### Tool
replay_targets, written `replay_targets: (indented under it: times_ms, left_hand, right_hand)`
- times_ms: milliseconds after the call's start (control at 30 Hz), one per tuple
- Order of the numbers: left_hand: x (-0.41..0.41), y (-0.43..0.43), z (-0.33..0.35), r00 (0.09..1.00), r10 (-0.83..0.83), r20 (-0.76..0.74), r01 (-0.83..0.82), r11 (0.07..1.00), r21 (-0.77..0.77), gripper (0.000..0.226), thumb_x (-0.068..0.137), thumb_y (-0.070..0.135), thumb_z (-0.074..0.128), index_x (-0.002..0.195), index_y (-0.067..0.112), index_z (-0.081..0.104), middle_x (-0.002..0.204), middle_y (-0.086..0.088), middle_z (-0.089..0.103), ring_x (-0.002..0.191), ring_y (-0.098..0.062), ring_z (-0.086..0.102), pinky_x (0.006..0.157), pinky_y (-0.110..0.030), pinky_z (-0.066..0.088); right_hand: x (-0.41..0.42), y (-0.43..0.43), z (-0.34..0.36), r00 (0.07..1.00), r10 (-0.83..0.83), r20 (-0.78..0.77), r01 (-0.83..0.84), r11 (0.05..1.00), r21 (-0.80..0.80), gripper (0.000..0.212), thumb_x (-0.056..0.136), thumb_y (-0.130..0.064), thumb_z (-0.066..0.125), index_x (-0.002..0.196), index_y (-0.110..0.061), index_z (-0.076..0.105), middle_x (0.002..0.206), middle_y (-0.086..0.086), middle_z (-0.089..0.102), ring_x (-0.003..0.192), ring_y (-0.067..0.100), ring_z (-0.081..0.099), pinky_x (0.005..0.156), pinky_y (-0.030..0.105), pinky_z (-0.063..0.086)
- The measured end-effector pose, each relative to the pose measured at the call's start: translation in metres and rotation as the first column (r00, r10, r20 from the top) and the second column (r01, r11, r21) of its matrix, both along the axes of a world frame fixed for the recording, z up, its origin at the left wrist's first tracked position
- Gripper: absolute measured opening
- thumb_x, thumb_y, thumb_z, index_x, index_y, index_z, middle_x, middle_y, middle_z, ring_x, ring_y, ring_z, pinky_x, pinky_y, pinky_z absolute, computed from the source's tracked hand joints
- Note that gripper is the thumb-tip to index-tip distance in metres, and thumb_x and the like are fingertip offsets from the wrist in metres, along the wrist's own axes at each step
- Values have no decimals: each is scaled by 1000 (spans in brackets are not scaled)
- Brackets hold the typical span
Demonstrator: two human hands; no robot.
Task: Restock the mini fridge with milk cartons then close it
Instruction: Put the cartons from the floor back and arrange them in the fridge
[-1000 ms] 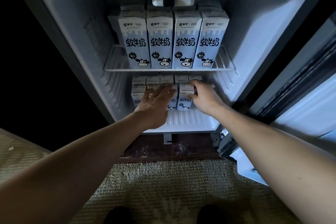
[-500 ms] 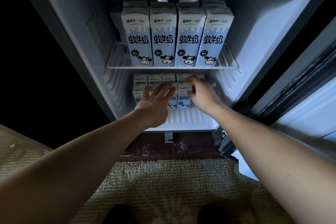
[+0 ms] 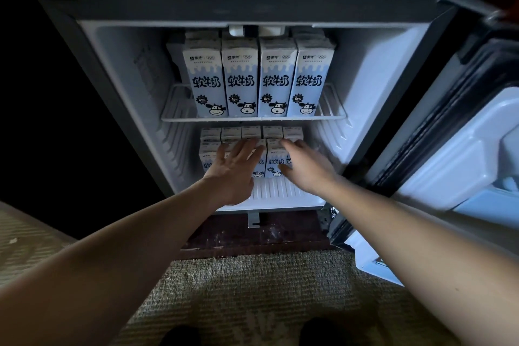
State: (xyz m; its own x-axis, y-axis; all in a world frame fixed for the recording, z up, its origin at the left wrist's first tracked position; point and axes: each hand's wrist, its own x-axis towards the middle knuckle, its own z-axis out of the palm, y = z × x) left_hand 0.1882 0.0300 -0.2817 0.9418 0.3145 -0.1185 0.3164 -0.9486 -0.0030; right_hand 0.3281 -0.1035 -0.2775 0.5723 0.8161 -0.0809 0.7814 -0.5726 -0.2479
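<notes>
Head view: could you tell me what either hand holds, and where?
Nothing is gripped; the left hand and right hand rest open-fingered on the tops of the lower milk cartons.

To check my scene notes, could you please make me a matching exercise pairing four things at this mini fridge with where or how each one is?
Things:
1. fridge door
2. top-row milk cartons
3. left hand
4. carpet

Places or states:
a. fingers straight, on the lower milk cartons
b. on the floor in front of the mini fridge
c. swung open at the right
d. upright, side by side on the wire shelf

Pairs: 1-c; 2-d; 3-a; 4-b
</notes>
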Motion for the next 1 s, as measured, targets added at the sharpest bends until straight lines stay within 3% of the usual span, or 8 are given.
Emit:
replay_targets:
  times_ms: [100, 167, 233, 433, 567, 700, 867, 1000]
  left_hand:
    - [-7, -9, 15, 1000, 9, 20, -8, 1000, -29, 77, 97, 30, 48, 158, 19, 2, 166, 2, -9, 153, -19, -9, 122, -50, -1]
    - [-15, -16, 29, 1000, -22, 3, 22, 1000, -2, 77, 97, 32, 47, 158, 18, 2, 166, 1, -8, 152, -20, -9, 122, -52, -1]
    - [-25, -23, 43, 997, -67, -25, 68, 997, 45, 73, 98, 34, 46, 158, 16, 8, 165, -2, -3, 152, -21, -5, 122, -53, 3]
    - [-56, -56, 101, 993, -92, 73, 90, 995, 31, 50, 98, 34, 45, 146, 20, 39, 151, 3, 41, 144, -15, 29, 120, -47, 12]
    - [-81, -80, 147, 993, -71, 89, 71, 997, 4, 50, 102, 45, 38, 146, 21, 37, 151, 3, 41, 145, -14, 26, 120, -50, 9]
    - [-98, -114, 196, 987, -103, 123, 101, 995, 23, 58, 103, 55, 24, 151, 21, 31, 157, 2, 34, 148, -14, 21, 121, -53, 6]
    - [-116, -179, 253, 937, -241, 254, 232, 970, 68, 60, 103, 56, 22, 153, 23, 27, 160, 4, 30, 150, -12, 20, 122, -51, 7]
    - [-120, -234, 278, 867, -433, 247, 389, 897, 209, 60, 103, 55, 22, 155, 25, 24, 162, 4, 25, 151, -14, 15, 122, -50, 9]
  right_hand:
    - [-8, -9, 11, 999, 42, 1, -42, 994, -105, 65, 97, -50, 55, 151, -25, 29, 151, 11, 42, 119, 32, 61, 100, 54, 49]
    - [-13, -16, 24, 999, 52, -5, -52, 987, -152, 67, 97, -53, 51, 152, -23, 28, 158, 11, 31, 129, 33, 54, 102, 52, 47]
    - [-19, -24, 40, 997, 77, 0, -76, 985, -154, 65, 97, -55, 49, 149, -20, 31, 153, 10, 37, 127, 31, 54, 102, 53, 46]
    - [-59, -60, 100, 994, 107, 1, -105, 986, -132, 66, 100, -54, 44, 153, -18, 28, 156, 6, 33, 135, 27, 44, 100, 47, 46]
    - [-90, -94, 152, 998, 55, -42, -59, 995, -82, 66, 100, -54, 45, 154, -19, 29, 156, 4, 32, 133, 25, 45, 101, 44, 46]
    - [-116, -143, 209, 997, 41, 69, -43, 999, 26, 52, 100, -43, 45, 147, -21, 38, 151, 1, 40, 126, 24, 51, 96, 43, 48]
    - [-142, -228, 258, 987, -77, 142, 57, 988, 141, 51, 100, -41, 46, 149, -26, 38, 150, -6, 43, 133, 18, 47, 100, 41, 44]
    - [-151, -305, 270, 972, -200, 127, 176, 969, 174, 50, 100, -42, 47, 148, -29, 39, 149, -11, 42, 135, 12, 43, 103, 35, 41]
